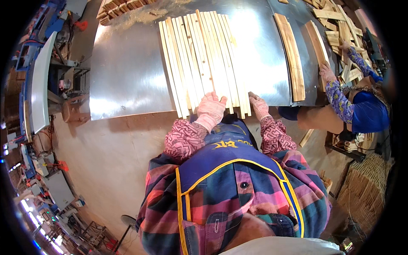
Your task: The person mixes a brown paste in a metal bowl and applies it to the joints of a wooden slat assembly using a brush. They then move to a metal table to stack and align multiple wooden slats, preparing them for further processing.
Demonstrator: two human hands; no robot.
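Note:
A row of long pale wooden strips (pixel 193 63) lies side by side on the shiny metal tabletop (pixel 127 80), their near ends at its front edge. One narrow, darker-edged strip (pixel 206 55) among them sticks out a little at the far end. My left hand (pixel 211 109), in a pinkish work glove, is closed over the near part of this strip, its fingers bent. My right hand (pixel 259 106), gloved alike, is at the right side of the row near the front edge, fingers extended beside the outermost strip. Its fingertips are partly hard to make out.
Two wider boards (pixel 291 55) (pixel 318 46) lie to the right; a co-worker's gloved hand (pixel 327 72) touches the farther one. Beyond is a heap of loose wood pieces (pixel 340 25). Stacked strips (pixel 119 9) and sawdust (pixel 148 16) are at the far left.

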